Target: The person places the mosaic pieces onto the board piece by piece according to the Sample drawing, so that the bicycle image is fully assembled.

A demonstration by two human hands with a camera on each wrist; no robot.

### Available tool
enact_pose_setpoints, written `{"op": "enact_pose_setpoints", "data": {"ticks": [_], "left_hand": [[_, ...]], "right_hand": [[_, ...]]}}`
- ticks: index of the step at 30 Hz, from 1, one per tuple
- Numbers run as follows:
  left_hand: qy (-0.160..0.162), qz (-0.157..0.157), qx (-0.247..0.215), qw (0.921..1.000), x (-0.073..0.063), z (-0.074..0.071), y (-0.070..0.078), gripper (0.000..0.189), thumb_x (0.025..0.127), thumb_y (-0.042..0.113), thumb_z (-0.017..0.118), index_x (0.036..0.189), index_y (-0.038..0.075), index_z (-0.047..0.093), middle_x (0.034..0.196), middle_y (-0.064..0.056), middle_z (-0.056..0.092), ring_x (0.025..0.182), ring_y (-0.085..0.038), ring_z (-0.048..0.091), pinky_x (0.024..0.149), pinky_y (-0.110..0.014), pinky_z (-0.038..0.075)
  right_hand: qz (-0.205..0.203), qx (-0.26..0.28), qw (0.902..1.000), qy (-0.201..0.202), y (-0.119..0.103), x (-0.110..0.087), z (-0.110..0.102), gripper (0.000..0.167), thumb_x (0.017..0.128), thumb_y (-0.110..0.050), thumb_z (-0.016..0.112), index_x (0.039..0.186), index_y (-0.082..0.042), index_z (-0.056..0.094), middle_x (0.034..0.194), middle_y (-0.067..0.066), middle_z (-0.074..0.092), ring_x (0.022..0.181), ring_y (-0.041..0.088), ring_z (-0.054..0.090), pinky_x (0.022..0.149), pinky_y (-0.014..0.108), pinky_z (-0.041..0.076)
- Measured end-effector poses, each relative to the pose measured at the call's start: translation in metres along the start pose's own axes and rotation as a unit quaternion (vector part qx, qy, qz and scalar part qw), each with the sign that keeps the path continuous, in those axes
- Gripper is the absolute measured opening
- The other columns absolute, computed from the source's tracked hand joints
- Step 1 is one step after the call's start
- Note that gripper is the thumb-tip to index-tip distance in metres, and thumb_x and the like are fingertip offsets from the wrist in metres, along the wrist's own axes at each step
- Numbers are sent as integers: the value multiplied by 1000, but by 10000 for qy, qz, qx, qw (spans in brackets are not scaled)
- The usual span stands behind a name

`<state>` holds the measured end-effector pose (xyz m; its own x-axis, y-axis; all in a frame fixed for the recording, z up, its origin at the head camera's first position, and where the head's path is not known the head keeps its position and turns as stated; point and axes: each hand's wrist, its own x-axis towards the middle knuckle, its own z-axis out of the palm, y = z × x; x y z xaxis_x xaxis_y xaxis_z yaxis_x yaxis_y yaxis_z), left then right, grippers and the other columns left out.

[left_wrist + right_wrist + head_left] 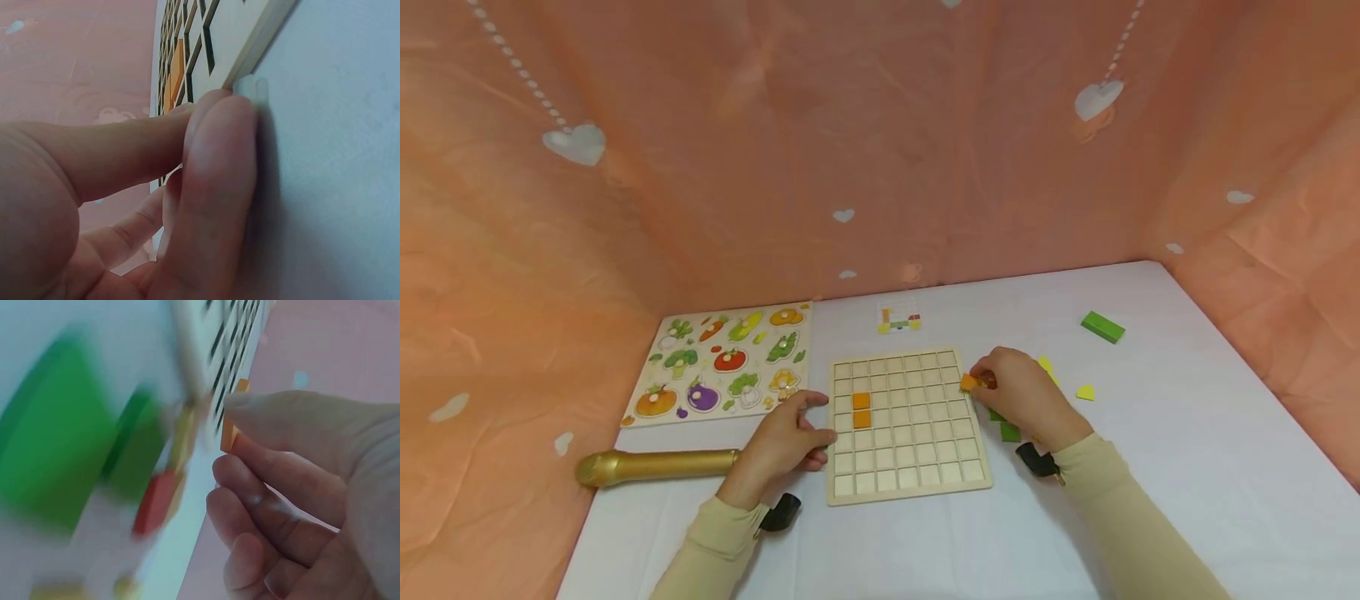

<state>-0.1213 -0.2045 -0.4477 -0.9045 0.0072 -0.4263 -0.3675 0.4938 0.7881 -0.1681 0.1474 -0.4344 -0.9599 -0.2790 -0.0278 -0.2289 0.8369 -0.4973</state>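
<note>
A wooden grid board (906,496) lies on the table, with two orange square tiles (862,410) in its cells near the left side. My left hand (786,435) grips the board's left edge, thumb and fingertips at the rim. In the left wrist view a fingertip (225,131) presses low against the board's edge, close to the tabletop. My right hand (1018,390) pinches another orange square tile (229,431) between thumb and index finger, over the board's right rim. Green tiles (1009,431) and a red piece (155,503) lie near this hand, partly hidden by it.
A small pattern card (898,317) lies behind the board. Left stand a vegetable puzzle (718,362) and a gold rod (658,465). To the right are yellow pieces (1086,392) and a green block (1102,327). A pink curtain (850,125) hangs behind the table.
</note>
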Motion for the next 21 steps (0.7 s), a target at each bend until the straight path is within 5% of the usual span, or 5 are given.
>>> {"op": "enact_pose_setpoints", "data": {"ticks": [14,21], "left_hand": [[-19,12,-96,10000,0,-1,-2,58,94,4,82,146,12,58,85,-13,66,63,-18,71,60,-32,66],[-30,66,-71,9999,2,0,-1,57,95,6,82,146,11,58,82,-13,66,61,-18,71,60,-32,66]], "right_hand": [[-1399,-117,9900,-134,-86,10,50,15,92,-16,85,105,-8,84,95,1,72,90,17,64,83,34,61],[-1928,-281,9804,-282,-107,4,71,16,93,-18,86,106,-10,84,96,-1,71,92,16,64,81,29,61]]}}
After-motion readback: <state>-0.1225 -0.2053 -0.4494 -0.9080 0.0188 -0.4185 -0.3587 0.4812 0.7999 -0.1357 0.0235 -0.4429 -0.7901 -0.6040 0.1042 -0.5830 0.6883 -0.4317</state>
